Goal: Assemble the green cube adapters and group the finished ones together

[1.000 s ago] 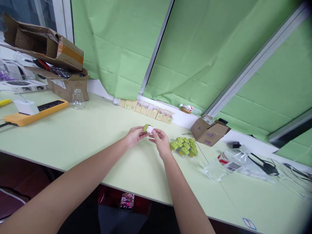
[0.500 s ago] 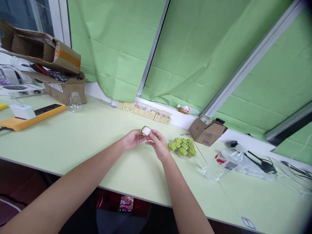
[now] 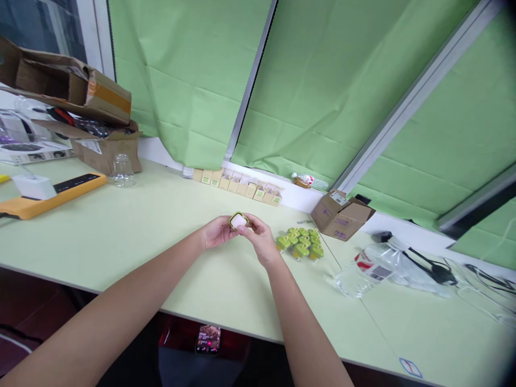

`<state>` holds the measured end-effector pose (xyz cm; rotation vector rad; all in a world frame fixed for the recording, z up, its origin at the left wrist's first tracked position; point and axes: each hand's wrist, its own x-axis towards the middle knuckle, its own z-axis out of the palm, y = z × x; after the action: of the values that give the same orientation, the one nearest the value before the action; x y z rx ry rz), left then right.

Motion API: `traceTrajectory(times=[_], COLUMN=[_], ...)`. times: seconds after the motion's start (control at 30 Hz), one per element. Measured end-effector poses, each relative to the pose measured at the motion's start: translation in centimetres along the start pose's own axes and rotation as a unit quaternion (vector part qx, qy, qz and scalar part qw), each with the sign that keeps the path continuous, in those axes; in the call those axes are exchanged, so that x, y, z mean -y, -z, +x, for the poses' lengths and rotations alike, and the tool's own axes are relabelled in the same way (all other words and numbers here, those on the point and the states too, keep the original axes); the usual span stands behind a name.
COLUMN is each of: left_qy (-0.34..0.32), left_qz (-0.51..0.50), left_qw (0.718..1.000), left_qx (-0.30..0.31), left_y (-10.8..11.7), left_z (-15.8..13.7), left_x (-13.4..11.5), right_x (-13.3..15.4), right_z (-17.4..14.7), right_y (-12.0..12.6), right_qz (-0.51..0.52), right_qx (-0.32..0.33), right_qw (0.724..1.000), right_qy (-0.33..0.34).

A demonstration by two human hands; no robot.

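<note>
Between my two hands is a small, square, green-rimmed case [image 3: 238, 221] with a pale pinkish-white face turned up. The fingers of my left hand [image 3: 217, 232] are closed on its left side. My right hand [image 3: 258, 235] grips the other side, its thumb lying at the lower edge of the pale face. Several small lime-green cases with loops on top [image 3: 301, 244] stand in a cluster on the table, just right of my right wrist. What the pale part is made of cannot be told.
Several small tan boxes [image 3: 242, 185] line the back of the table [image 3: 161, 209]. A cardboard box [image 3: 342, 215] and a large clear bottle [image 3: 368, 271] are on the right. An orange power strip [image 3: 76, 188] and a clear jar [image 3: 121, 171] lie left. A phone [image 3: 208, 338] rests below the table's front edge.
The case has shifted slightly left and down in my hands. My right thumb has moved up onto the edge of its pale face. The things on the table stay where they were.
</note>
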<state>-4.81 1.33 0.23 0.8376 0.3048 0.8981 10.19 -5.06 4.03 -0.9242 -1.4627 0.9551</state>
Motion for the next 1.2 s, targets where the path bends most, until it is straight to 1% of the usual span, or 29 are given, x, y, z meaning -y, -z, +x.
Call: traceTrajectory(times=[0.3, 0.47, 0.63, 0.8, 0.9, 1.07, 1.2], left_qy=[0.016, 0.025, 0.039, 0.053, 0.054, 0.057, 0.07], left_qz=[-0.033, -0.054, -0.062, -0.055, -0.054, -0.053, -0.05], left_qw=[0.999, 0.997, 0.996, 0.997, 0.997, 0.997, 0.996], left_qx=[-0.032, -0.041, -0.044, -0.023, -0.006, 0.001, 0.03], left_y=[-0.24, -0.57, -0.68, -0.33, -0.14, -0.28, -0.41], left_z=[-0.04, -0.14, -0.28, -0.21, -0.21, -0.4, -0.43], left_x=[-0.1, -0.22, -0.39, -0.26, -0.1, 0.04, 0.09], right_x=[-0.43, -0.6, -0.5, -0.15, -0.04, -0.16, -0.15], right_z=[0.11, 0.16, 0.11, 0.0, -0.07, -0.21, -0.2], right_y=[0.37, 0.54, 0.52, 0.33, 0.32, 0.39, 0.39], right_qz=[0.006, 0.039, 0.04, 0.037, 0.038, 0.043, 0.034], right_qx=[0.011, 0.023, 0.028, 0.03, 0.052, 0.089, 0.096], right_qw=[1.0, 0.999, 0.998, 0.999, 0.998, 0.995, 0.995], right_qy=[-0.003, -0.02, -0.027, -0.01, -0.002, -0.003, 0.001])
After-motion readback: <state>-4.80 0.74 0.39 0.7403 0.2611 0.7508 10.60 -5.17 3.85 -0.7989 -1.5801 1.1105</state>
